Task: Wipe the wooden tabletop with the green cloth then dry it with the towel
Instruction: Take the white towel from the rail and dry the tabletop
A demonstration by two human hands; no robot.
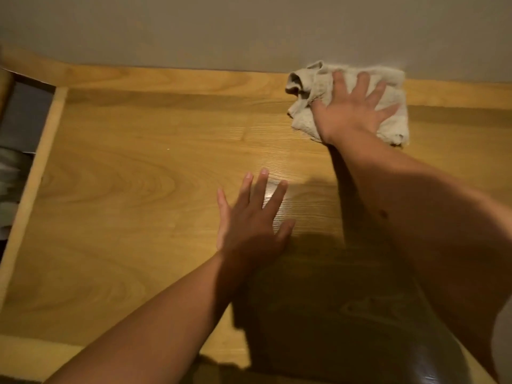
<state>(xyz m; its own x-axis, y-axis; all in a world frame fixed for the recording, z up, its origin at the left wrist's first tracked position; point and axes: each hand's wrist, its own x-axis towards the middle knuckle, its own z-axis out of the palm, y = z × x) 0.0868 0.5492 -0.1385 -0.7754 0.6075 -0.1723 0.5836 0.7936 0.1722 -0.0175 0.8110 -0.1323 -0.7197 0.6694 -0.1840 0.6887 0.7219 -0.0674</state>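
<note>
A crumpled beige towel (304, 84) lies on the wooden tabletop (138, 167) at the far right, close to the wall. My right hand (352, 109) presses flat on the towel with fingers spread. My left hand (249, 220) rests palm down on the bare wood near the middle, fingers apart, holding nothing. No green cloth shows in this view.
A grey wall (249, 29) runs along the table's far edge. The table's pale left edge strip (33, 173) borders a dark gap with grey and white things (16, 139) below. A dark glossy rounded object (360, 361) sits at the near edge under my arms.
</note>
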